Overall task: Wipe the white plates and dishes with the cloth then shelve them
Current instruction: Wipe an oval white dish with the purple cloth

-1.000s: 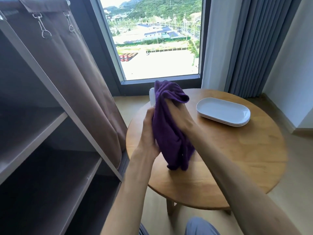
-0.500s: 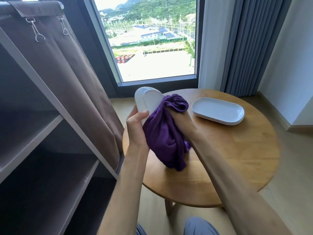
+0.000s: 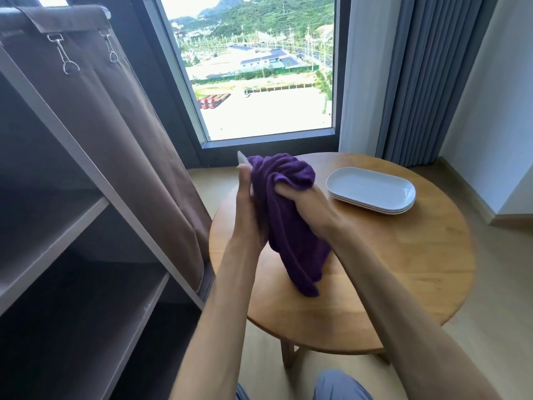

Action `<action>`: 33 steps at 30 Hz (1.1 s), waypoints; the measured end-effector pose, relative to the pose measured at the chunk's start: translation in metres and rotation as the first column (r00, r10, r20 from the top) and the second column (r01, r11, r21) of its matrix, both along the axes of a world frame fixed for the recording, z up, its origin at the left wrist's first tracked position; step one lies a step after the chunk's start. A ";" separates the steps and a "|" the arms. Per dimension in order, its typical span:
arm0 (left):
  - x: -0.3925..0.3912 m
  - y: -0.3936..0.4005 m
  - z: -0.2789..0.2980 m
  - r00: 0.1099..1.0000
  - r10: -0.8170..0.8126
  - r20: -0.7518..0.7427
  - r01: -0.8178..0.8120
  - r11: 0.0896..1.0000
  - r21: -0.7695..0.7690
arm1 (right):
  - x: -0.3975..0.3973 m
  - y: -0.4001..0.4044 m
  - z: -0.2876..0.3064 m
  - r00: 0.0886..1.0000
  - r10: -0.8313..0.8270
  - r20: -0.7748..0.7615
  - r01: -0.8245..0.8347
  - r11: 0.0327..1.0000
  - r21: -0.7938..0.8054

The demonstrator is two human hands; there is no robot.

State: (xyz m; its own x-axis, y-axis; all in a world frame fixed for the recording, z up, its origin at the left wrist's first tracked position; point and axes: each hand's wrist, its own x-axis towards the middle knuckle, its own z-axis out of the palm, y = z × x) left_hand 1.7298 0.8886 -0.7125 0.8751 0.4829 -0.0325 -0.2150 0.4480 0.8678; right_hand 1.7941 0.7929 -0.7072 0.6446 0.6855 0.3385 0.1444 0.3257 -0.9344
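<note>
My left hand holds a white dish upright and edge-on above the table's left side; only its top tip shows. A purple cloth covers the rest of the dish and hangs down toward the table. My right hand grips the cloth near its top and presses it against the dish. A stack of three white oval plates lies on the far right part of the round wooden table.
An open shelf unit with grey-brown shelves stands at the left, its brown fabric cover pulled aside beside the table. A window and grey curtains are behind the table. My knees show at the bottom.
The dish turned from showing its face to edge-on, and the cloth now covers nearly all of it. My right hand slid the cloth up over the dish.
</note>
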 end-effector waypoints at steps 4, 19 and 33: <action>-0.005 -0.003 -0.016 0.994 0.003 0.113 0.003 0.998 -0.058 | 0.002 0.010 0.005 0.997 0.075 -0.007 -0.076 0.989 -0.124; -0.004 0.028 -0.045 0.989 0.123 0.082 -0.078 0.906 -0.417 | -0.002 0.005 -0.019 0.882 0.013 0.471 0.220 0.872 -0.436; -0.006 0.022 -0.044 0.964 0.236 0.127 -0.186 0.930 -0.316 | -0.003 0.035 -0.023 0.806 -0.007 0.591 0.245 0.914 -0.323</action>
State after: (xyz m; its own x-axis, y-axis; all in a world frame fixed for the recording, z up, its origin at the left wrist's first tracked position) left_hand 1.7241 0.9105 -0.7568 0.7597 0.6463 -0.0721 -0.4576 0.6101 0.6468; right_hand 1.7907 0.8281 -0.7303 0.5055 0.7591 0.4103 0.6992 -0.0817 -0.7103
